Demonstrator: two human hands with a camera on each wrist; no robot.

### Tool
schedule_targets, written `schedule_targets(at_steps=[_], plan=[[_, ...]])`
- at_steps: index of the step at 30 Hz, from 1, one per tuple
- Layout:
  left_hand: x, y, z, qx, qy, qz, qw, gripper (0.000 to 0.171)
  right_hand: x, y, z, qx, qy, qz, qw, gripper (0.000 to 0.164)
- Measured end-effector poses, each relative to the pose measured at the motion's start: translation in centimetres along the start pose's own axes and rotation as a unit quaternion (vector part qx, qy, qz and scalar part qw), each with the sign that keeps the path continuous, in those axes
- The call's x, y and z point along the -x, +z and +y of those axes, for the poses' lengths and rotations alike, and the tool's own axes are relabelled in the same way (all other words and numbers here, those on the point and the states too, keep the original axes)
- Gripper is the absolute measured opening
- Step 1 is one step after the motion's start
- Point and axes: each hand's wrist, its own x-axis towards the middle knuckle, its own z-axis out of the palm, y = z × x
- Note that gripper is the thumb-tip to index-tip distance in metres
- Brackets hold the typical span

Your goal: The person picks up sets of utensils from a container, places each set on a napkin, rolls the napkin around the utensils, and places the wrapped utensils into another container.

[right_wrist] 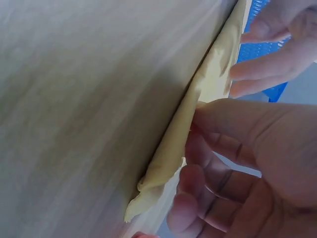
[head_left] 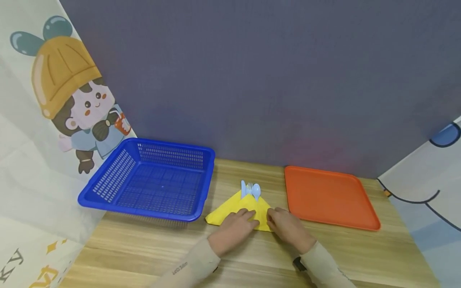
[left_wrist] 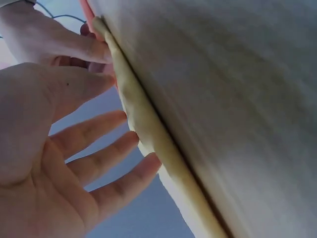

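A yellow napkin, folded to a triangle, lies on the wooden table between both hands. Out of its top peek a light blue knife, a fork and a spoon, their lower ends hidden in the cloth. With spread, nearly straight fingers my left hand presses on the napkin's middle; in the left wrist view its fingertips touch the cloth. My right hand pinches the right side of the napkin, its thumb against the folded edge and the fingers curled.
To the left stands a blue plastic basket with perforated walls. An orange tray lies flat on the right. A dark grey panel rises behind the table, and a printed cloth hangs on the left.
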Motion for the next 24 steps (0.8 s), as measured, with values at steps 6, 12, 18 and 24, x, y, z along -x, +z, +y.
schedule_targets(at_steps=[6,12,18,24], plan=[[0.1,0.0,0.3,0.001,-0.009,-0.017,0.9998,0.032,0.1,0.1,0.1,0.009,-0.002,-0.010,1.000,0.020],[0.1,-0.1,0.3,0.013,-0.008,-0.016,0.9998,0.032,0.0,0.0,0.4,-0.013,0.045,-0.039,0.998,0.023],[0.0,-0.1,0.4,0.009,-0.012,-0.027,0.9995,0.032,-0.2,-0.5,0.8,-0.010,0.119,-0.042,0.992,0.041],[-0.2,0.0,0.4,0.012,-0.015,-0.027,0.9995,0.030,-0.5,-0.8,1.2,-0.017,0.128,-0.057,0.990,0.048]])
